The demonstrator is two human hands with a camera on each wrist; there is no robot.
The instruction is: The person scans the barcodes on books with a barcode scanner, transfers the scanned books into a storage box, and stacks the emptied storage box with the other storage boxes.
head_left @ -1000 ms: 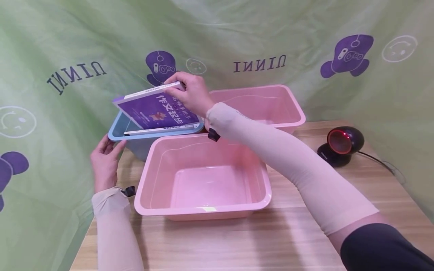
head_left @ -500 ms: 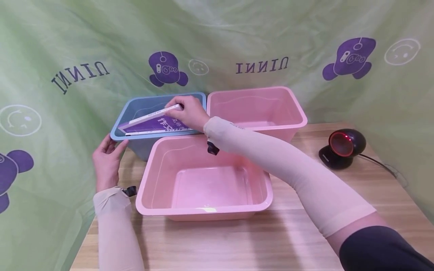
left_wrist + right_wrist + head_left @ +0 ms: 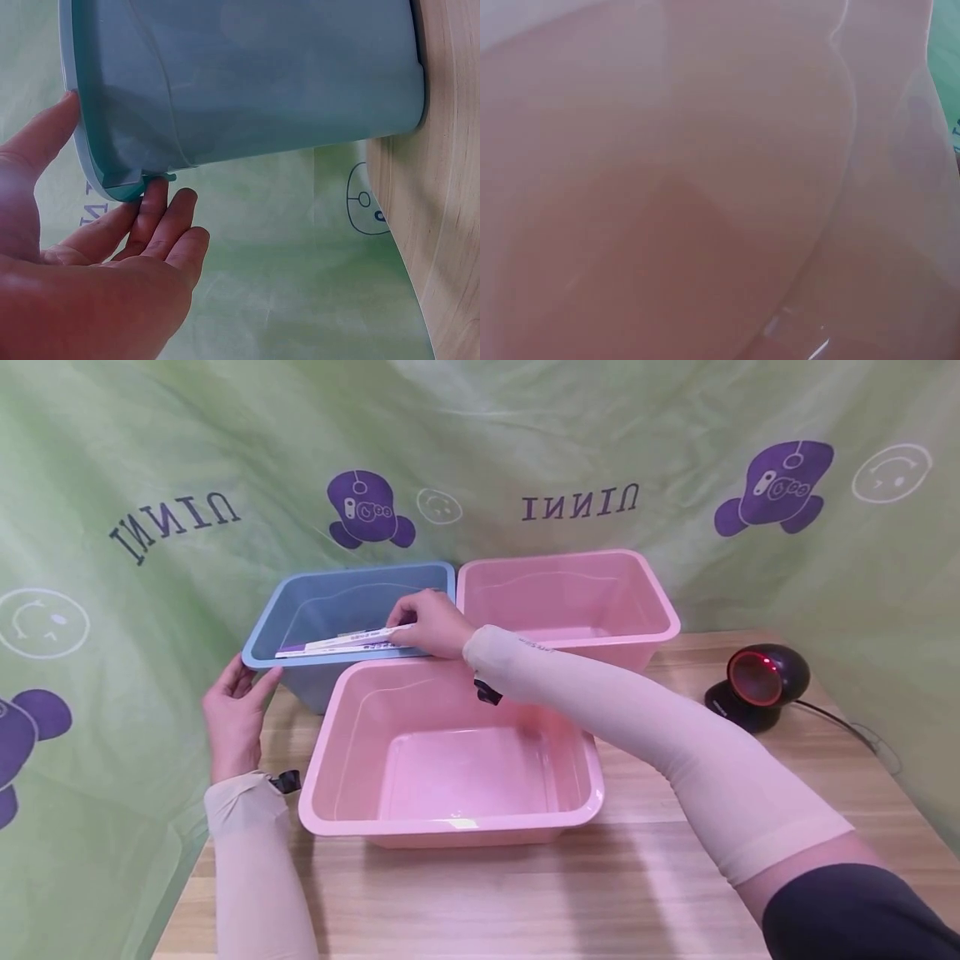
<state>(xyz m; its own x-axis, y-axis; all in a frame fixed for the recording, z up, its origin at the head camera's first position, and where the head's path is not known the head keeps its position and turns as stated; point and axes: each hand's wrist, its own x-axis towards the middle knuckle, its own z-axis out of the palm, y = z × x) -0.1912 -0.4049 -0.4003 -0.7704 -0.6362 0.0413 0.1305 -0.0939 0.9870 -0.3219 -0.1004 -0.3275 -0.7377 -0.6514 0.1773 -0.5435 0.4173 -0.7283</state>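
In the head view my right hand (image 3: 433, 622) reaches into the blue bin (image 3: 260, 631) and pinches the right end of a purple book (image 3: 352, 637), whose white edge faces up. A second book (image 3: 315, 652) lies against it at the bin's near wall. Both sit mostly below the rim, so their covers are hidden. My left hand (image 3: 236, 718) holds the bin's near left corner. In the left wrist view the thumb of that hand (image 3: 105, 300) is on the rim and the fingers touch the corner's underside. The right wrist view shows only pink bin wall (image 3: 705, 187), without hand or book.
One pink bin (image 3: 450, 827) stands in front, under my right forearm. Another pink bin (image 3: 660, 627) is beside the blue one. A black scanner (image 3: 757, 689) with a red-lit face stands at the right of the wooden table (image 3: 480, 902). Green printed cloth (image 3: 465, 435) hangs behind.
My right hand has lowered the purple book from above the blue bin's rim down into it, beside the other book. The left hand stays at the corner.
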